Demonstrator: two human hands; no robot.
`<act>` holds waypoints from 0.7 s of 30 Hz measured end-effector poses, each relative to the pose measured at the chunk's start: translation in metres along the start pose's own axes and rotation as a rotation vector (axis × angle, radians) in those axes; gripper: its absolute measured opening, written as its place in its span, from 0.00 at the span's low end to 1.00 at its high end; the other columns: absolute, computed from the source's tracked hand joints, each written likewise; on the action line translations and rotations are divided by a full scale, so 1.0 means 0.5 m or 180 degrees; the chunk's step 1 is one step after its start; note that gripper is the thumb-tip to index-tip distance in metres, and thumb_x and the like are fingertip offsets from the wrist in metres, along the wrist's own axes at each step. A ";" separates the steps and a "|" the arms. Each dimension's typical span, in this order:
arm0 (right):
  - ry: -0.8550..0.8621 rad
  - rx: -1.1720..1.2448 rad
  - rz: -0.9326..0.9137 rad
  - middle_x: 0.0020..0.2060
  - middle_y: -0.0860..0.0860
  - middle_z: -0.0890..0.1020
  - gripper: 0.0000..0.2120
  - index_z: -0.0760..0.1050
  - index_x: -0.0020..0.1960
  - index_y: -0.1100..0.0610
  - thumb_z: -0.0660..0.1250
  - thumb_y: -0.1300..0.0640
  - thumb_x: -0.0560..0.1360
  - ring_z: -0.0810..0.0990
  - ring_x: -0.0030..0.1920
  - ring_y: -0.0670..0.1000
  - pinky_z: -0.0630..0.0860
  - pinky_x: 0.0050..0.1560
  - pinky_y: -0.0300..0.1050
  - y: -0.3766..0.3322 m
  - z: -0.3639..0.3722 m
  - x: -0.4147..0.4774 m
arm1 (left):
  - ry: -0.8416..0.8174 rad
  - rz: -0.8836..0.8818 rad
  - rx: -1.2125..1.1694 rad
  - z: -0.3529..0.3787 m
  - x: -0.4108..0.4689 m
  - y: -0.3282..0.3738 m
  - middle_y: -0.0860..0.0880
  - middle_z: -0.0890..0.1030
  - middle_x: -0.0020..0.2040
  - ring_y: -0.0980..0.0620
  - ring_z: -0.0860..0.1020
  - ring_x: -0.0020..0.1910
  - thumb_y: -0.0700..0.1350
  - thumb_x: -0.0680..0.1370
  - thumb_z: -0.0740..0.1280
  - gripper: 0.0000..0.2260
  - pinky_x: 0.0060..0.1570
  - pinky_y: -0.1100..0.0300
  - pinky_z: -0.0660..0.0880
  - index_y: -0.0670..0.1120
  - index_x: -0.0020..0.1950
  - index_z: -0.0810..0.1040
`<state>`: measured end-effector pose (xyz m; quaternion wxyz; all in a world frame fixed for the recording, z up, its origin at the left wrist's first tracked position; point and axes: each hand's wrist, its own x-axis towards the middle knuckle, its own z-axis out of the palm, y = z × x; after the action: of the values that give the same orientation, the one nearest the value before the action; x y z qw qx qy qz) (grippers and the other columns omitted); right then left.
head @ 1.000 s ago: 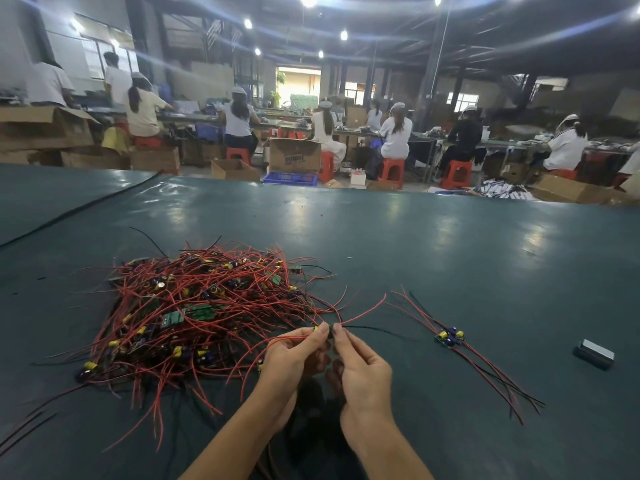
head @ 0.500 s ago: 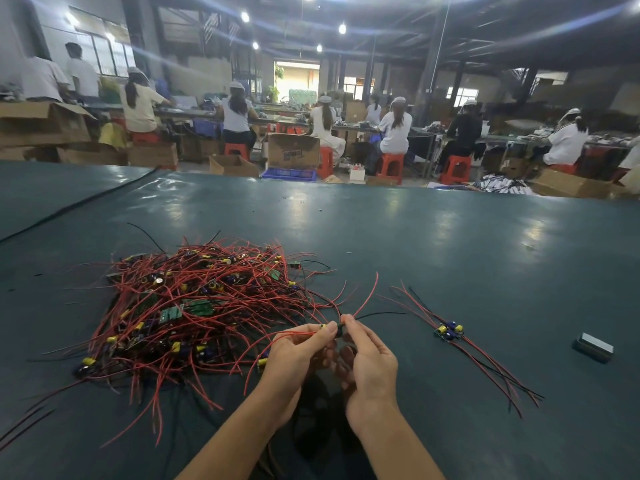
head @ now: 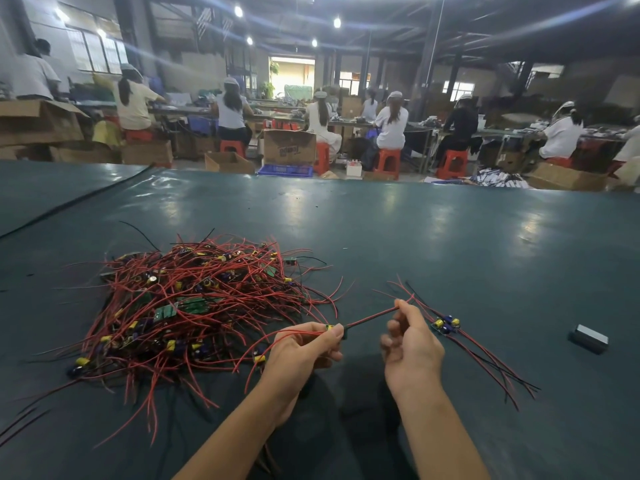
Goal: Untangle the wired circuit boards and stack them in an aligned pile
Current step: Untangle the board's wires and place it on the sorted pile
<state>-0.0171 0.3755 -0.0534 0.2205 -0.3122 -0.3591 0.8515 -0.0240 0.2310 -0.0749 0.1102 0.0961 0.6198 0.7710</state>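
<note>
At lower centre the left hand (head: 304,344) pinches a small circuit board (head: 341,331), the right hand (head: 412,341) its red wire (head: 370,318), stretched between them. Just right lies a small sorted pile (head: 446,325); the tangled heap (head: 194,299) at centre left looks mostly untouched.

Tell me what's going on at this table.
A person is sorting wired circuit boards on a green table. The left hand pinches one small board while the right hand pinches its red wire, stretched between them. A big tangle lies to the left; a few separated boards lie to the right.
</note>
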 end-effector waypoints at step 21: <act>-0.0530 -0.0313 -0.0328 0.25 0.51 0.81 0.05 0.72 0.46 0.63 0.60 0.63 0.81 0.81 0.25 0.48 0.74 0.23 0.36 -0.010 -0.019 -0.010 | 0.0485 -0.0117 -0.0909 -0.011 0.014 0.009 0.47 0.80 0.32 0.52 0.80 0.31 0.52 0.60 0.77 0.12 0.30 0.64 0.76 0.45 0.36 0.82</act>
<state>-0.0062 0.3800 -0.0529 0.2178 -0.2318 -0.4331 0.8433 -0.0324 0.2272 -0.0718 0.0896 0.0094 0.5121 0.8542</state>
